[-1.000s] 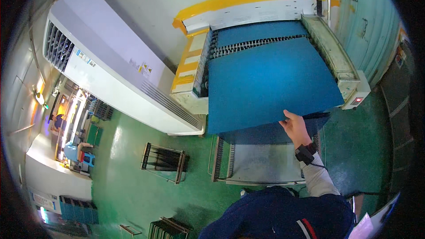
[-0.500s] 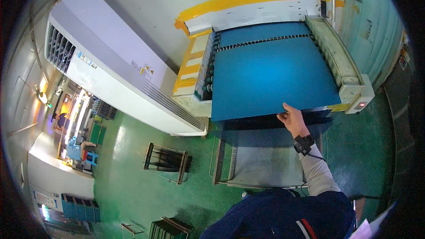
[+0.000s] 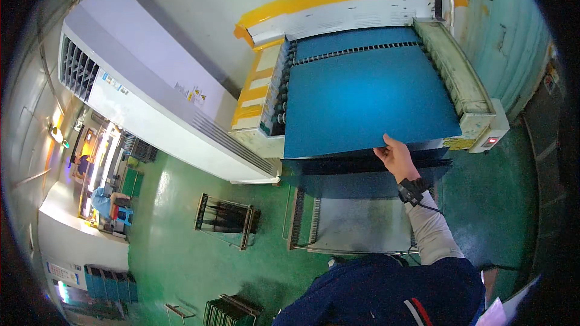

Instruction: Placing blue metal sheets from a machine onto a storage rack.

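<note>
A large blue sheet [image 3: 368, 99] lies on the roller conveyor [image 3: 280, 111], its front edge sticking out past the machine's end. At that edge, right of its middle, is my right hand [image 3: 396, 158]. The thumb rests on top and the curled fingers are at the underside, gripping the sheet. Behind it, a second blue sheet [image 3: 356, 38] sits on the rollers, partly under the machine's white cover. Dark sheets [image 3: 362, 176] stand below the front edge in a slotted rack [image 3: 362, 223]. My left hand is out of sight.
A tall white air conditioner [image 3: 163, 108] stands left of the conveyor. On the green floor are a small rack [image 3: 225, 222] and another rack of panels [image 3: 229, 313]. A control box with a red switch [image 3: 492, 140] sits at the conveyor's right corner. Far left, people [image 3: 101, 202] sit near bright lights.
The whole view has shifted slightly. My right hand keeps its grip on the sheet's front edge, which has risen a little in the view; the sheet stays on the conveyor.
</note>
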`<state>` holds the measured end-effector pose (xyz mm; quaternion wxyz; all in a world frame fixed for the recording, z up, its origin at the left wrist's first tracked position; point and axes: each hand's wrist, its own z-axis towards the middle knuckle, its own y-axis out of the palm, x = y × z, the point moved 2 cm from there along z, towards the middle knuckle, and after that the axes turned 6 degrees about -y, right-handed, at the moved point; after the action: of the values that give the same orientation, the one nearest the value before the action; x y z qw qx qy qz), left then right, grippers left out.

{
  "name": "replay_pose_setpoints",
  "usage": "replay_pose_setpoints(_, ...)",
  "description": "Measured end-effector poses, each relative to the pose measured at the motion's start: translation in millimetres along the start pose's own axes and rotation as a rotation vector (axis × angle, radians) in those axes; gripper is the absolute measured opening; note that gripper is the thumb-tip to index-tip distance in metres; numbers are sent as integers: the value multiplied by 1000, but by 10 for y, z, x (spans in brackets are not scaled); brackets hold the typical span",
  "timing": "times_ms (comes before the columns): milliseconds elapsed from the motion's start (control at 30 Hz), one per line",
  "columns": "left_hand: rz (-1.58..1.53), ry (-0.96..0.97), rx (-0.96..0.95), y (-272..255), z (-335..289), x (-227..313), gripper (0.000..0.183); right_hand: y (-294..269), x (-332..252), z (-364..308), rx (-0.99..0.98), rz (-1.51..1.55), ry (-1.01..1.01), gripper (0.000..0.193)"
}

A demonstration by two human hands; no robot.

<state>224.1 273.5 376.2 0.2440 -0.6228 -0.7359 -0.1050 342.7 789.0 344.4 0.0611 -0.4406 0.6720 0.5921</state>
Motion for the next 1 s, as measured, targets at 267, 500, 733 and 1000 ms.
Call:
replay_pose_setpoints(267, 7, 1, 6, 8, -6, -21, 30, -34, 30, 90, 39, 43, -19, 13)
replay_pose_setpoints(500, 11, -6, 16, 20, -51, -67, 30, -20, 36, 143, 5, 21, 7, 12)
replay_pose_setpoints(733, 27, -13, 22, 8, -132, -195, 29, 15, -21, 139, 35, -12, 52, 19)
replay_pose_setpoints(1000, 188, 35, 28, -22, -235, -513, 28, 42, -87, 148, -36, -124, 176, 27)
